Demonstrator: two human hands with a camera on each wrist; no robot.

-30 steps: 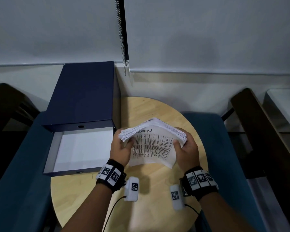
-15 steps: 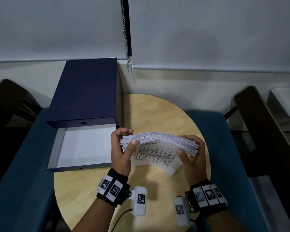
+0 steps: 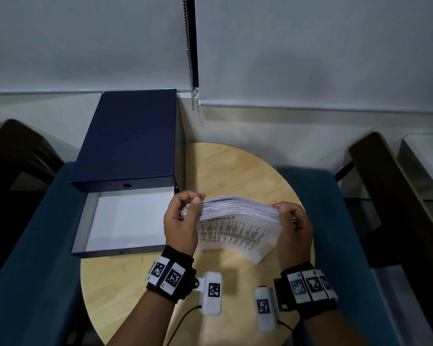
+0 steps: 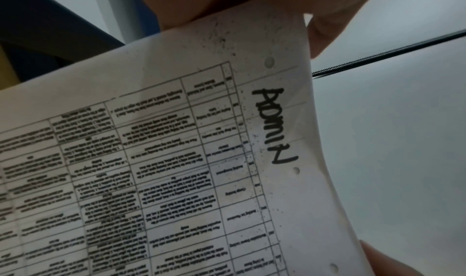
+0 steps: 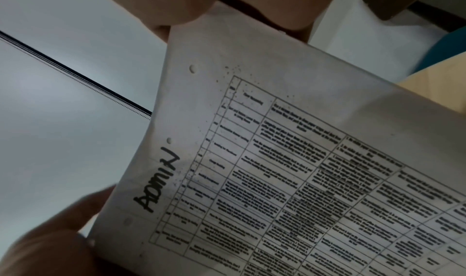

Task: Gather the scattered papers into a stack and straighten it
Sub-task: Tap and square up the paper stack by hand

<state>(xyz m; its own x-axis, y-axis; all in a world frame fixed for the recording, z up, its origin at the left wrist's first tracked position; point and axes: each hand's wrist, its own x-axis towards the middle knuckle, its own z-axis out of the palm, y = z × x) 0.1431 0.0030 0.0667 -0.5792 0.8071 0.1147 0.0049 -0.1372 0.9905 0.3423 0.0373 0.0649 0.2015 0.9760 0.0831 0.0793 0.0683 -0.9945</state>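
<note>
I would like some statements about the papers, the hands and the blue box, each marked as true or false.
1. Both hands hold the stack of papers, the left hand at one end and the right hand at the other. True.
2. The stack lies flat on the round wooden table. False: it is held up above the table.
3. The word "ADMIN" is handwritten on the printed sheet facing the wrist cameras. True.
4. The blue box is closed. False: its lid stands open.
5. The papers are already inside the box. False: the box interior shows none of the stack.
</note>
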